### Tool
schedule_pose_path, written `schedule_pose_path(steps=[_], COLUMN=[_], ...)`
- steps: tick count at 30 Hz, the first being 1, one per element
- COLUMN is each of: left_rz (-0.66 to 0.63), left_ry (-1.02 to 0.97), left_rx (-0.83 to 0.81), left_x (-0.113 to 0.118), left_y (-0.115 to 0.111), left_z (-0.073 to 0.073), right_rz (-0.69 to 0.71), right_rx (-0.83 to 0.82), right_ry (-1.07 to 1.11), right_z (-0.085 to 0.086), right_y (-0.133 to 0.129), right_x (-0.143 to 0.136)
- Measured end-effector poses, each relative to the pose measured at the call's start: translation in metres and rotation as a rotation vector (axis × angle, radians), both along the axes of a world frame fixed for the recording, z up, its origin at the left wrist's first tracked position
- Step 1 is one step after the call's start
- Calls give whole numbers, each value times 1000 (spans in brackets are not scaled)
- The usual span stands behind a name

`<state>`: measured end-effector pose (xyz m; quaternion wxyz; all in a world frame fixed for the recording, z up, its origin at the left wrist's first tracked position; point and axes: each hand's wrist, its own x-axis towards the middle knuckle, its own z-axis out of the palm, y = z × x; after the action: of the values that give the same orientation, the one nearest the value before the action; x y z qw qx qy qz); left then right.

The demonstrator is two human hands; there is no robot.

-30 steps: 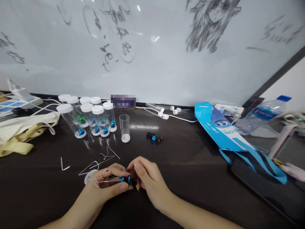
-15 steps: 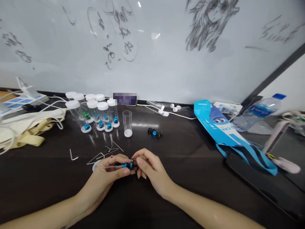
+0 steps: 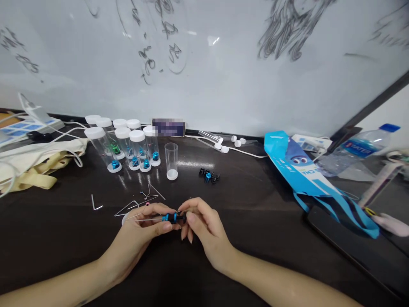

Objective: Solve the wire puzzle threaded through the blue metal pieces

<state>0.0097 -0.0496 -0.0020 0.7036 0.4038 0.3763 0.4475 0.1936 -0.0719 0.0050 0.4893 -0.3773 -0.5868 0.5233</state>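
My left hand point(image 3: 145, 226) is closed around a small blue and black spool-shaped part point(image 3: 170, 218), held between thumb and fingers. Thin metal wires point(image 3: 143, 219) run leftward from it across the palm. At the part's black right end, my right hand point(image 3: 204, 226) pinches with thumb and index finger, its other fingers curled below. What exactly lies between those fingertips is partly hidden. A white cap point(image 3: 124, 218) shows behind the left hand. Beyond the hands are bent wires point(image 3: 155, 196) and an L-shaped hex key point(image 3: 94, 204). Small black and blue parts point(image 3: 208, 175) lie in a pile.
An uncapped clear tube point(image 3: 171, 157) stands near several white-capped tubes point(image 3: 137, 147) holding blue or green parts. More tubes and caps point(image 3: 220, 143) lie by the whiteboard. A blue bag point(image 3: 287, 162), water bottle point(image 3: 361, 147) and black phone-like slab point(image 3: 348, 247) are right; a cloth bag point(image 3: 41, 166) is left.
The camera view has shifted slightly. More of the part's black right end shows now, with my right fingertips slightly farther right on it. Both hands keep nearly the same place.
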Motion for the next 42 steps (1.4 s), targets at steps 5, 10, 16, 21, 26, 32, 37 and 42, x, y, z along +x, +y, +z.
schedule_pose_path(steps=[5, 10, 16, 21, 26, 32, 37, 42], left_rz=[48, 54, 53, 43, 27, 36, 9, 7], left_ry=[6, 3, 20, 33, 28, 32, 27, 12], left_rx=[-9, -23, -34, -6, 5, 23, 35, -6], left_x=[1, 0, 0, 1, 1, 1, 1, 0], left_y=[0, 0, 1, 1, 1, 1, 0, 0], left_z=[1, 1, -1, 0, 1, 3, 3, 2], right_rz=[-84, -89, -90, -82, -93, -102, -102, -102], right_rx=[-44, -29, -30, -83, -84, -36, -34, -71], right_ry=[92, 92, 91, 106, 71, 110, 127, 139], right_z=[-3, -2, -1, -1, -1, -2, -3, -3], right_y=[3, 2, 1, 4, 4, 3, 2, 2], right_x=[-4, -4, -3, -5, -6, -5, -5, -5])
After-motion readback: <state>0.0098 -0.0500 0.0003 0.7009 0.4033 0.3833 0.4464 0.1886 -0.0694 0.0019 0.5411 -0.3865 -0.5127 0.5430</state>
